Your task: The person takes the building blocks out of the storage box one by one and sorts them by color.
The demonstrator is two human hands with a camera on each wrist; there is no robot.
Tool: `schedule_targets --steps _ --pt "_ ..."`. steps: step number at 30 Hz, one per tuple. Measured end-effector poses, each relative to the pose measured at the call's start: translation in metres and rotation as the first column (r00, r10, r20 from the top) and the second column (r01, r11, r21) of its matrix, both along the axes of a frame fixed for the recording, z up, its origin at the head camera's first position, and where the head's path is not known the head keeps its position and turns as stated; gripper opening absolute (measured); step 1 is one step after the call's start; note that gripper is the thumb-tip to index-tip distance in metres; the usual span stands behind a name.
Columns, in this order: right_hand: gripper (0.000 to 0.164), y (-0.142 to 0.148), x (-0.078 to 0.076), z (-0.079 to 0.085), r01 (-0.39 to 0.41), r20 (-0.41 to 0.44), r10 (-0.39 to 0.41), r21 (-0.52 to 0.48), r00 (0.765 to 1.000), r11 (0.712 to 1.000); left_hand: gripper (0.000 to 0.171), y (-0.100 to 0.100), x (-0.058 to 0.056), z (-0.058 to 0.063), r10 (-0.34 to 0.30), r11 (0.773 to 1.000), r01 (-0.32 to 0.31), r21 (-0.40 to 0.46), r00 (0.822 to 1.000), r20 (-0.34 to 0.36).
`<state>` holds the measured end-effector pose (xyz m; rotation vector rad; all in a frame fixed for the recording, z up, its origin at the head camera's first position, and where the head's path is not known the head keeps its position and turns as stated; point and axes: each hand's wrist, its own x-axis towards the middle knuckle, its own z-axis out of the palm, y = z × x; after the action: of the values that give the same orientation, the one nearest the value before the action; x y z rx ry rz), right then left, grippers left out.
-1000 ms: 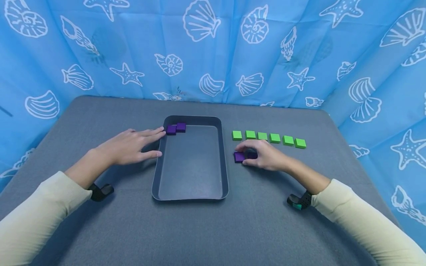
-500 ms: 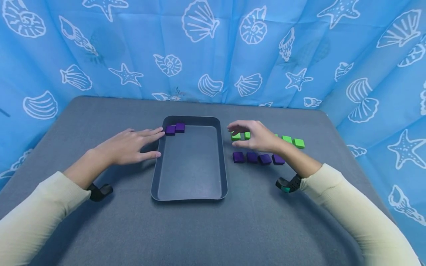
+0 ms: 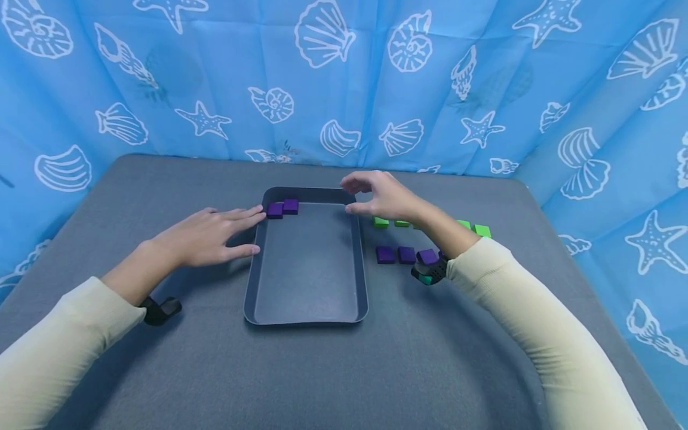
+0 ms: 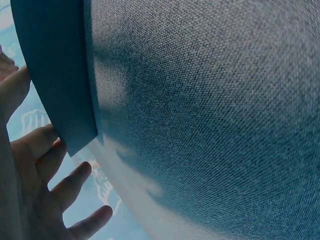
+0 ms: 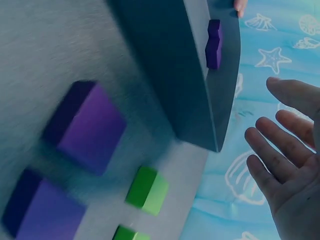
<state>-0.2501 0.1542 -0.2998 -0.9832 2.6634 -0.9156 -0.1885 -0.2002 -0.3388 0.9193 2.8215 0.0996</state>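
Note:
A dark grey baking tray (image 3: 306,316) lies on the table with two purple blocks (image 3: 291,206) in its far left corner. My left hand (image 3: 206,237) is at the tray's left side, fingertips and thumb at the rim; the left wrist view shows fingers (image 4: 42,141) against the outer wall (image 4: 60,65). Over the tray's far right corner hovers my right hand (image 3: 384,194), thumb and fingers spread apart. Nothing lies between them in the right wrist view, where the hand (image 5: 295,150) is beside the tray wall (image 5: 170,70).
Right of the tray, a row of purple blocks (image 3: 385,255) sits on the grey cloth-covered table (image 3: 301,376). Behind it runs a row of green blocks (image 3: 482,230), partly hidden by the right arm. A blue shell-patterned curtain (image 3: 344,77) hangs behind the table.
My right hand has left the purple row, risen, and moved away and leftward over the green row to the tray's far right corner. My left hand stays in place.

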Motion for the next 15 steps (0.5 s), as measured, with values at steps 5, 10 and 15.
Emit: schedule_targets --steps 5,10,15 --pt "0.05 -0.02 -0.01 -0.003 -0.01 0.04 0.009 0.018 0.999 1.0 0.079 -0.001 0.0 0.0 0.002 1.0 -0.002 0.001 1.0 0.006" --pt "0.055 -0.039 -0.017 -0.009 -0.025 0.094 0.02 0.052 0.995 0.998 0.079 -0.002 0.0 0.001 0.012 1.0 -0.012 -0.005 1.0 0.017" --pt "0.055 -0.055 -0.02 -0.011 -0.035 0.13 0.022 0.096 0.991 0.995 0.08 -0.001 -0.001 0.001 0.018 1.0 -0.018 -0.011 0.999 0.03"
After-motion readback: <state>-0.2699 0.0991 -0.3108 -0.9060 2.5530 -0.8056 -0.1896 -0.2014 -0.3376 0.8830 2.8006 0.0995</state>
